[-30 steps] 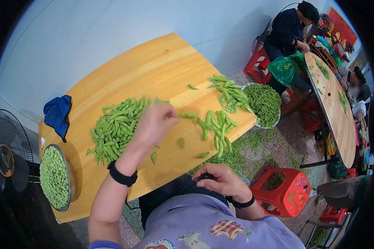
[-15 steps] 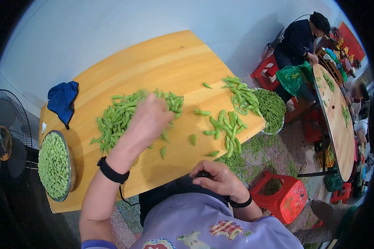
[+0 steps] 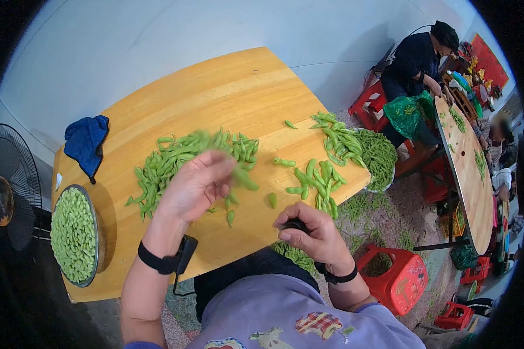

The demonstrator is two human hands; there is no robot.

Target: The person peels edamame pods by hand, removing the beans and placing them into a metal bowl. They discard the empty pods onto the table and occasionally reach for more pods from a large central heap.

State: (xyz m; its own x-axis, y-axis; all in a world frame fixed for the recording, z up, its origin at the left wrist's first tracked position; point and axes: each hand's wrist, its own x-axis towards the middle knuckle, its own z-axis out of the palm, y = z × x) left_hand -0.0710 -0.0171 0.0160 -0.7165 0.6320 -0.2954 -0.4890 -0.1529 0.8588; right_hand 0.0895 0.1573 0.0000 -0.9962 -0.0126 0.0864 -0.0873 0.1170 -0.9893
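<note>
I can't tell if half-curled left hand (image 3: 195,184) grips pod (image 3: 245,179) at its 3 o'clock, loose pinch could drop it; right hand (image 3: 315,234) closed round dark object (image 3: 295,225).

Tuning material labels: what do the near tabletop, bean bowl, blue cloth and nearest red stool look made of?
Near tabletop: wood or wood-look laminate, satin; banded grain shows.
Bean bowl: probably metal, smooth with dull shine; thin greyish rim suggests it.
Blue cloth: fabric, matte, maybe towelling; soft folds.
Nearest red stool: likely moulded plastic, semi-gloss; rounded edges and cutouts.
</note>
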